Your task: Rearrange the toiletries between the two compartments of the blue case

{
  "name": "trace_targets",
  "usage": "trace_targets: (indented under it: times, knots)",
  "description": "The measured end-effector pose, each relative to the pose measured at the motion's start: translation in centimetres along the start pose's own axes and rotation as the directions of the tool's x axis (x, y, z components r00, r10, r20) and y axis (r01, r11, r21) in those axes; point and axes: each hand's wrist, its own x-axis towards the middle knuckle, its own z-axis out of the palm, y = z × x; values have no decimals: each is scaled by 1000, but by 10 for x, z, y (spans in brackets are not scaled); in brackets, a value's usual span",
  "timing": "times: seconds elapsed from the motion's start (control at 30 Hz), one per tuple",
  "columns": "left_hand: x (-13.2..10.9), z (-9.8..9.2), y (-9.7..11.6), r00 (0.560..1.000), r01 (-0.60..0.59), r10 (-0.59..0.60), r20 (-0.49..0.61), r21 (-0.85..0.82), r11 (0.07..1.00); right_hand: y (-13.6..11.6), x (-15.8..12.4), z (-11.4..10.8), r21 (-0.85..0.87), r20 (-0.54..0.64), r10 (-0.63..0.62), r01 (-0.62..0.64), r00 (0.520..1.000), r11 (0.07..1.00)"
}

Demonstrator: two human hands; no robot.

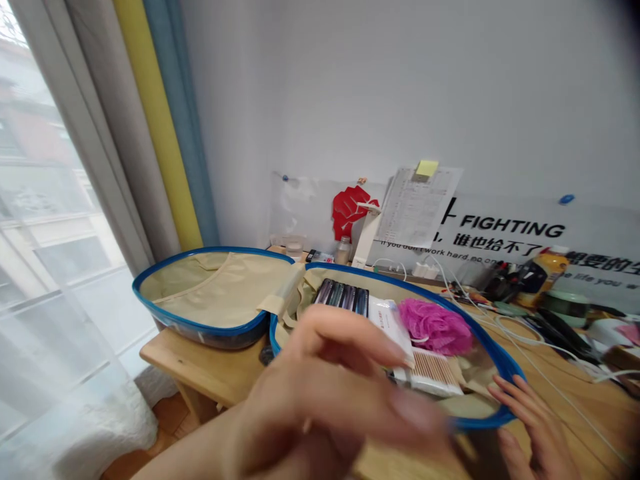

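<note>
An open blue-rimmed suitcase lies on a wooden desk, its lid half [215,293] at the left and its packed half [493,360] at the right. Inside lie a row of dark tubes [344,295], a white packet [387,320], a pink bath pouf [435,325] and a box of cotton swabs [434,371]. My left hand [330,400] hovers close to the camera, blurred, fingers stretched out and apart, holding nothing. My right hand [530,427] rests open at the suitcase's near right rim, fingertips touching the blue edge.
The desk's right part holds white cables [525,333], a yellow bottle [547,267], a green jar [565,303] and pens. A red fist cutout [353,210], a pinned paper [417,207] and a "FIGHTING" banner [515,230] hang on the wall. Curtains and a window are at the left.
</note>
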Motion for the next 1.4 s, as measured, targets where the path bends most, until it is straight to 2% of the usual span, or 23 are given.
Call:
trace_targets:
  times: [0.03,0.1,0.17,0.2,0.27,0.37,0.47,0.6,0.7,0.8,0.9,1.0,1.2,1.4]
  knots:
    - [16,-1,-3,996,-1,-1,-86,-17,1000,1,2,0,-15,3,-51,51,999,999]
    - [26,-1,-16,973,20,-10,-230,42,999,0,5,-2,-56,17,-132,133,991,990]
    - [12,-3,-37,944,121,-46,-328,215,969,-1,6,-5,-80,25,-153,155,988,985]
    - [-1,-6,-49,937,195,-79,-340,323,926,-2,6,-6,-80,26,-155,156,988,984]
    - [-28,-15,-75,930,312,-156,-334,488,816,-3,6,-6,-79,15,-169,169,986,982]
    - [-59,-34,-106,937,346,-227,-265,618,706,-1,8,-5,-119,11,-204,204,979,972]
    - [-69,-49,-125,956,293,-232,-182,669,683,8,10,-6,-134,34,-226,229,973,964]
    - [-62,-57,-137,975,221,-188,-121,649,728,32,18,-11,-92,125,-193,205,973,974]
    - [-54,-52,-136,994,106,-90,-56,591,799,52,28,-15,-108,211,-73,97,975,989]
    - [-45,-36,-123,998,15,23,-65,538,843,71,41,-20,-138,268,7,31,963,990]
    - [-37,-14,-103,991,-15,78,-106,500,866,87,57,-24,-168,322,80,-27,943,985]
    - [-33,6,-86,987,12,69,-148,484,875,98,75,-22,-205,387,150,-74,910,976]
    - [-27,33,-67,977,77,30,-211,479,875,105,131,6,-299,501,258,-115,826,947]
    - [-26,38,-56,965,117,15,-261,482,869,81,191,46,-426,599,365,-102,713,899]
